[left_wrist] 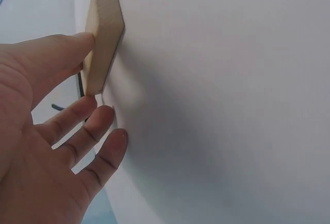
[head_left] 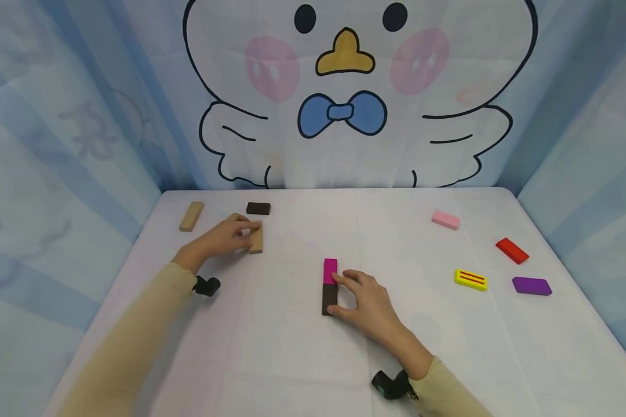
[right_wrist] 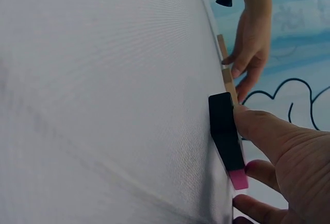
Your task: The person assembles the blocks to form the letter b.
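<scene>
At the left of the table in the head view, my left hand (head_left: 229, 236) holds a plain wooden block (head_left: 257, 238) between thumb and forefinger. In the left wrist view the thumb lies along this block's side, with the other fingers spread below it. Nearer the middle, my right hand (head_left: 371, 302) holds a black block (head_left: 330, 299), its thumb at the near end and forefinger by the far end. A magenta block (head_left: 330, 270) stands in line with the black one, end to end, and the forefinger overlaps its near corner in the head view.
Beyond the left hand lie a dark block (head_left: 258, 208) and another wooden block (head_left: 191, 216). Spread over the right side are a pink block (head_left: 446, 219), a red block (head_left: 512, 251), a yellow block (head_left: 470, 280) with red stripes and a purple block (head_left: 532, 286).
</scene>
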`<move>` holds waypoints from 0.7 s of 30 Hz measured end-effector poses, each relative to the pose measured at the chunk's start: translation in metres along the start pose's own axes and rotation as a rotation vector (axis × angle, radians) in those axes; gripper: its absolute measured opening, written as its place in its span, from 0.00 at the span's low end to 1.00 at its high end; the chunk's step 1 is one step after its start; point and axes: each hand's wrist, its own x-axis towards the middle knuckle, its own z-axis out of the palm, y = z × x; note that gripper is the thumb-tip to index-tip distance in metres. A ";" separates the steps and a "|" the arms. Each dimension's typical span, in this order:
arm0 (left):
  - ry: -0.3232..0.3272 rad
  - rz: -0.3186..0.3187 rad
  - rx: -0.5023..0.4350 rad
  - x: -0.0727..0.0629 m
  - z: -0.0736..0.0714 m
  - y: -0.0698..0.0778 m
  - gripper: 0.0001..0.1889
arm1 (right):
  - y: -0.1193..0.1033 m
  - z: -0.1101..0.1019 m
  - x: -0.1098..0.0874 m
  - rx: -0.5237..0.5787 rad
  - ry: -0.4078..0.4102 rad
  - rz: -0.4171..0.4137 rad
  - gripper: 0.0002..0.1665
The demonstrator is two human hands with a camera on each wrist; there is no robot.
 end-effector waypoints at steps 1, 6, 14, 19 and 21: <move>-0.002 -0.001 -0.001 0.002 0.001 0.002 0.30 | 0.000 0.000 0.000 0.000 0.000 -0.001 0.39; -0.001 0.002 -0.021 0.012 0.006 0.012 0.29 | 0.000 0.000 0.000 -0.001 0.001 -0.004 0.39; 0.003 0.010 -0.049 0.026 0.013 0.028 0.29 | 0.001 0.000 0.000 -0.006 -0.001 -0.001 0.39; 0.010 0.031 -0.050 0.033 0.018 0.034 0.29 | 0.002 0.000 0.000 -0.009 0.000 0.003 0.39; 0.014 0.027 -0.055 0.036 0.020 0.037 0.28 | 0.003 0.001 0.001 -0.011 0.000 0.006 0.39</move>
